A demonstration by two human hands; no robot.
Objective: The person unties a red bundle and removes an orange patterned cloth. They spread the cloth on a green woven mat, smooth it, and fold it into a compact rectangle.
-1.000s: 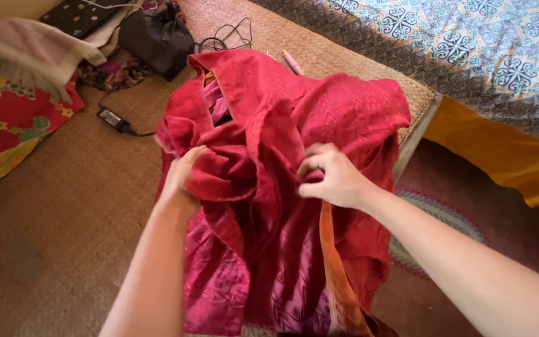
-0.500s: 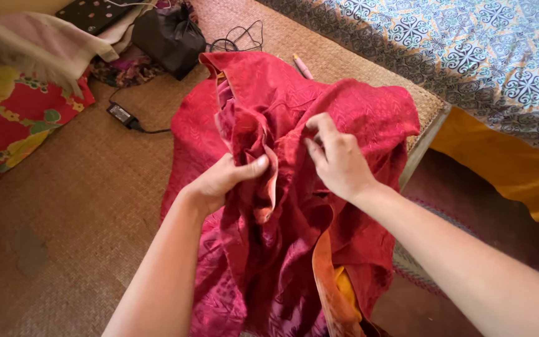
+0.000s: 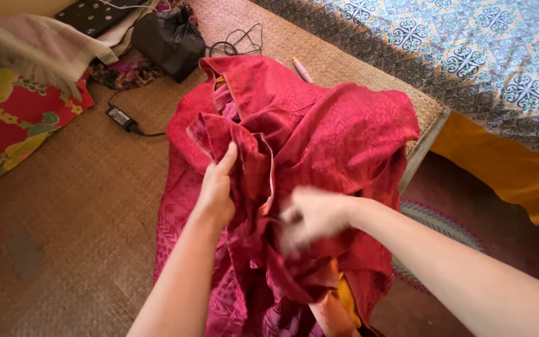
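A large red patterned cloth (image 3: 332, 131) with an orange border lies bunched on a woven mat (image 3: 76, 206). My left hand (image 3: 218, 187) grips a raised fold of the red cloth near its middle, thumb up along the edge. My right hand (image 3: 310, 215) is blurred with motion, low on the cloth, fingers curled into the fabric beside an orange strip. Both forearms reach in from the bottom of the view.
A black bag (image 3: 169, 40), a coiled black cable (image 3: 235, 40) and a power adapter (image 3: 120, 117) lie at the mat's far side. A pink pen (image 3: 302, 70) rests behind the cloth. A floral red cushion (image 3: 7, 118) sits left; a blue patterned bedspread (image 3: 469, 50) lies right.
My right hand dropped from the cloth's upper middle toward me, lower on the fabric. My left hand shifted its hold up along a fold. The cloth is bunched differently.
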